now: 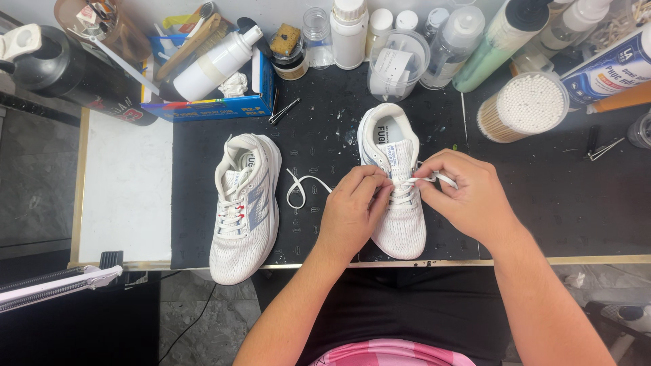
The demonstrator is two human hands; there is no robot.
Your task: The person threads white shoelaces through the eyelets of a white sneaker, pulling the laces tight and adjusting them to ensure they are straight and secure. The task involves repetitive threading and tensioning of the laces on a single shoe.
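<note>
Two white mesh sneakers lie on a black mat (542,196). The right sneaker (397,220) sits in front of me with its toe pointing toward me. My left hand (352,210) pinches its white lace (298,186) at the eyelets, and a loose loop of that lace trails left on the mat. My right hand (464,193) grips the other lace end at the shoe's right side. The left sneaker (243,210) rests untouched to the left, laced, with small red marks on its eyelets.
Along the back stand several bottles and jars (349,30), a clear cup (397,64), a tub of cotton swabs (525,105), a blue box (203,105) holding a white bottle, and a black bottle (68,71). Tweezers (285,112) lie near the box. A white board (125,186) lies left of the mat.
</note>
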